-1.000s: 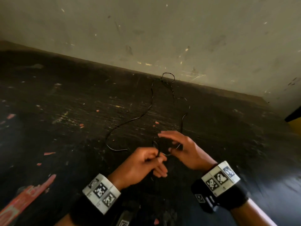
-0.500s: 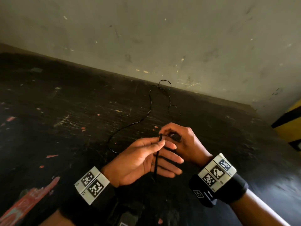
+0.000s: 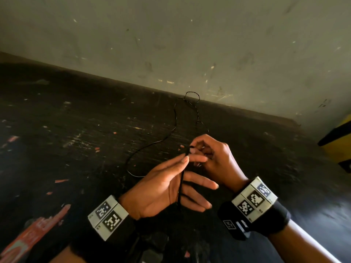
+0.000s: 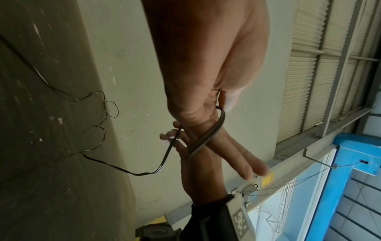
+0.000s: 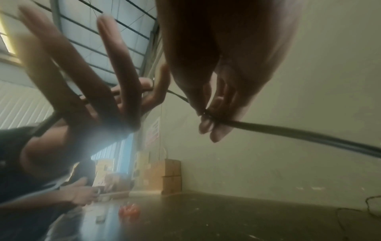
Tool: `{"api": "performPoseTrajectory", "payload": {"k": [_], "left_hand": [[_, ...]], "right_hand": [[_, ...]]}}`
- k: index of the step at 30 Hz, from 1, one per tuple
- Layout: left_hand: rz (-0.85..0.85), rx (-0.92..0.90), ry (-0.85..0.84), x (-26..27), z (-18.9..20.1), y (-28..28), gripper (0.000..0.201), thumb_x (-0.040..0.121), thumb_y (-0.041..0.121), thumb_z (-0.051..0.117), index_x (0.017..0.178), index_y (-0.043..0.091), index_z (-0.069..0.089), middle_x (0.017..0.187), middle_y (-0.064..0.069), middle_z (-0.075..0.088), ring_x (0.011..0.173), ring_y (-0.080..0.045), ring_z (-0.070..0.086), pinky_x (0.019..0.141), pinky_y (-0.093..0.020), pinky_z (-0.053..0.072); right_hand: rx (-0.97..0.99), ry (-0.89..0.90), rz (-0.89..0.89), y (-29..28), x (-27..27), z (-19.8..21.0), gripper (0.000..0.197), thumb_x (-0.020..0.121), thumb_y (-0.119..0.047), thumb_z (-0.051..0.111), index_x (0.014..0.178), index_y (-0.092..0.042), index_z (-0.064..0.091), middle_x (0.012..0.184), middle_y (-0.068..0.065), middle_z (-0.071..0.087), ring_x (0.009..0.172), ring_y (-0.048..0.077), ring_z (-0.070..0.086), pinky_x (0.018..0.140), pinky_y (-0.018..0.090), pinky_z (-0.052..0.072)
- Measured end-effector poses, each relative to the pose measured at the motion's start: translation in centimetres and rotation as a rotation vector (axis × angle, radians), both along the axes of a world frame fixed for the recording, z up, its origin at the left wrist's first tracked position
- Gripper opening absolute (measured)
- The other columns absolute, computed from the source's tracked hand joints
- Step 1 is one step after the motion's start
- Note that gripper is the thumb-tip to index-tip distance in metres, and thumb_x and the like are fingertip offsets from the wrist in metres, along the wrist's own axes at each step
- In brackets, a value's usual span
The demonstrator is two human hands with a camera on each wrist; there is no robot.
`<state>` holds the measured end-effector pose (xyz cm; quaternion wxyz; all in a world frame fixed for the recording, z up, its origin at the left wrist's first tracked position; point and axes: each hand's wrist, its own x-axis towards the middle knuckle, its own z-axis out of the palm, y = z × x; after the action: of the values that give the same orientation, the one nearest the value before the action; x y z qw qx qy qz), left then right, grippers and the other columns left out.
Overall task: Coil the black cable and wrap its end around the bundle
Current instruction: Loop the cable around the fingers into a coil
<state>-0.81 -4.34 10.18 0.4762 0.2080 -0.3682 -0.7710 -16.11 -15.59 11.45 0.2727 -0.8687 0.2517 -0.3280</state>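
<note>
Right, left hand is held flat, palm up, fingers straight and spread; the black cable runs across the palm, thumb tip touching it near the top. Keep those fingers stiff as the former, so loops come out even. Right hand pinches the cable just past the left fingertips; feed with light tension, no twist. Slack still snakes over the dark tabletop toward the wall, with a kinked loop likely to snag. Pull slowly.

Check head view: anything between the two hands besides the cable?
No. Only the black cable spans from the left hand to the right hand's pinch; dark floor lies behind.
</note>
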Motion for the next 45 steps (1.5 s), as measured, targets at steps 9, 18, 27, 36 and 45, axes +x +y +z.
{"api": "performPoseTrajectory", "payload": {"k": [9,18,27,36,45], "left_hand": [[-0.014,-0.006,0.038,-0.6,0.2,-0.1,0.038,0.096,0.037,0.033,0.126,0.032,0.055,0.114,-0.026,0.067,0.075,-0.032,0.073,0.066,-0.043,0.060],[0.342,-0.062,0.090,1.1,-0.3,-2.5,0.044,0.095,0.033,0.035,0.139,0.042,0.039,0.138,-0.016,0.054,0.110,-0.039,0.063,0.069,-0.043,0.060],[0.506,-0.016,-0.143,2.8,-3.2,-3.8,0.039,0.093,0.038,0.038,0.130,0.048,0.044,0.155,-0.011,0.029,0.132,-0.032,0.043,0.100,-0.060,0.039],[0.582,-0.086,-0.378,4.7,-2.8,-3.6,0.040,0.097,0.040,0.035,0.136,0.050,0.037,0.157,-0.005,0.025,0.136,-0.027,0.039,0.102,-0.056,0.039],[0.174,-0.075,-0.455,1.2,-2.6,-1.7,0.038,0.089,0.044,0.042,0.124,0.058,0.045,0.154,-0.005,0.033,0.124,-0.025,0.054,0.090,-0.054,0.052]], "right_hand": [[0.071,0.023,-0.004,0.4,-0.5,0.4,0.016,0.088,-0.007,0.061,0.104,-0.011,0.059,0.089,0.002,0.067,0.070,0.011,0.070,0.057,0.020,0.056],[0.179,0.332,0.101,4.2,-1.7,-5.5,0.023,0.092,-0.021,0.055,0.115,-0.023,0.060,0.096,0.002,0.070,0.084,0.011,0.067,0.077,0.034,0.055],[-0.043,0.574,0.158,6.3,-2.1,-1.2,0.023,0.095,-0.029,0.048,0.116,-0.026,0.057,0.103,-0.002,0.068,0.089,0.009,0.064,0.078,0.027,0.055],[-0.130,0.697,0.108,4.7,-3.6,1.9,0.005,0.091,-0.031,0.055,0.094,-0.031,0.059,0.081,-0.014,0.058,0.074,0.004,0.058,0.066,0.027,0.051],[-0.587,0.652,0.146,2.9,-0.3,10.1,0.018,0.083,-0.037,0.063,0.085,-0.019,0.062,0.074,-0.013,0.052,0.064,0.004,0.049,0.057,0.022,0.039]]}}
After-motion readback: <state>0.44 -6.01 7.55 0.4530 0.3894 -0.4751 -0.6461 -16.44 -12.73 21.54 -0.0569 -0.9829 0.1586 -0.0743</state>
